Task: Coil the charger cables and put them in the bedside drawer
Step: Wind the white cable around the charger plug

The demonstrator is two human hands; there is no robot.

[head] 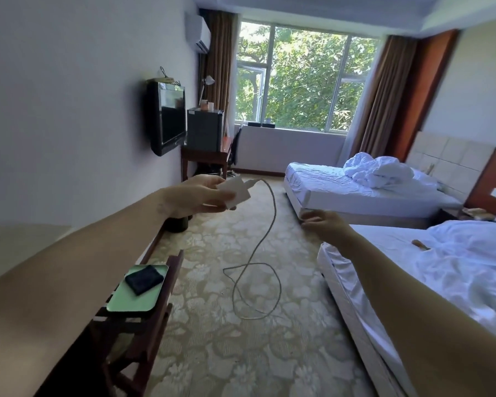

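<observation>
Bare forearms fill the near corners, both stretched out into a hotel room. The person's left hand [201, 196] is grasping a white charger brick [235, 193], fingers wrapped round it, held up left of centre. Its cable [272, 219] comes out the right side of the brick, arcs over, drops down the middle and ends in a loose uncoiled loop low over the carpet [226, 353]. Honestly can't tell if the loop is lying on the floor or just dangling.

The right hand [327, 226] is out to the right of the cable, well apart from it, fingers relaxed and loosely curled, nothing in it as far as shows.

Near left there's a dark wooden rack [143, 333] with a green tray [132, 302] on top and a small dark pouch [144, 279] lying on the tray. Along the right, two beds with rumpled white sheets: near bed [413, 282] and far bed [341, 187], with a dark bedside table [448, 214] peeking out between them, mostly hidden. Far left wall has a TV [169, 118], and the far end is a big window [304, 81].
</observation>
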